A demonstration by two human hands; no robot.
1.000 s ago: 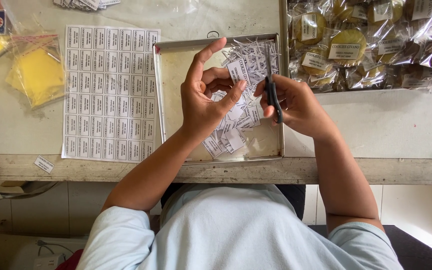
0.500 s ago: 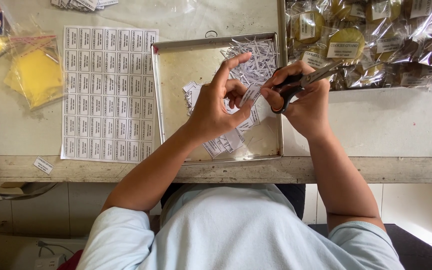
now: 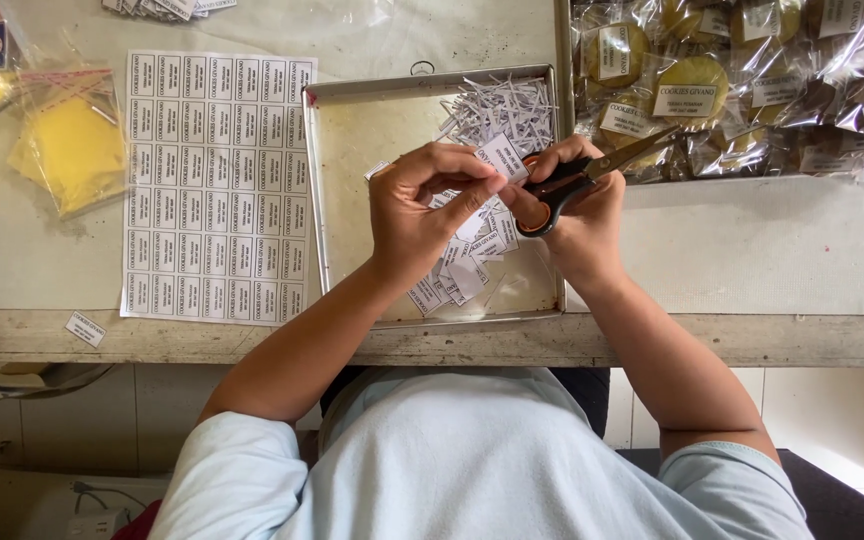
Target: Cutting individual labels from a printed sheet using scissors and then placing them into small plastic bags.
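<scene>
1. White paper is what your left hand (image 3: 422,215) pinches: one small cut label (image 3: 504,157) sits clamped between thumb and fingertips, held above the metal tray (image 3: 352,130).
2. Your right hand (image 3: 577,215) has its grip closed through the black handles of the scissors (image 3: 592,172); the blades point up and right, toward the packed cookies, and look nearly together.
3. Both hands meet over the right half of the tray, touching at the label.
4. Under them, a loose heap of cut labels (image 3: 462,265) lies on the tray floor, small white rectangles with dark print.
5. In the tray's far right corner lies a pile of thin white paper trimmings (image 3: 500,105).
6. Left of the tray, flat on the desk (image 3: 752,250), lies an uncut label sheet (image 3: 217,185), white, in a regular grid of rectangles.
7. Farther left lie clear plastic bags with yellow contents (image 3: 72,150).
8. One stray label (image 3: 85,328) lies near the desk's front edge, well apart from the sheet.
9. To the right of the tray, round yellow cookies in clear wrappers (image 3: 742,85), each bearing a white rectangular label, are piled together.
</scene>
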